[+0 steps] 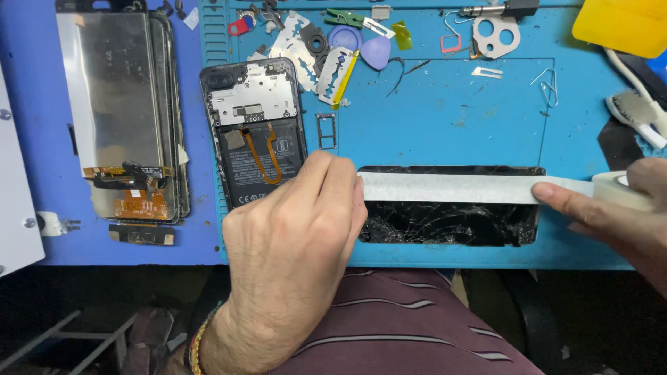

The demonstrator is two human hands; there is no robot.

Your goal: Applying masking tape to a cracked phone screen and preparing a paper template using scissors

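A cracked black phone screen (451,226) lies lengthwise at the front of the blue mat (451,111). A strip of white tape (451,187) runs across its upper part. My left hand (292,243) pins the tape's free end at the screen's left edge. My right hand (618,215) holds the tape roll (622,189) at the right, one finger pressed on the strip. An opened phone body (256,132), with its battery and an orange flex cable showing, lies just behind my left hand.
Stacked display panels (121,118) lie at the left. Razor blades (333,66), picks (375,50), a camera bezel (495,35), a SIM tray (326,130) and paper clips (547,87) litter the mat's back. A yellow scraper (618,24) and a brush (636,111) sit at the right.
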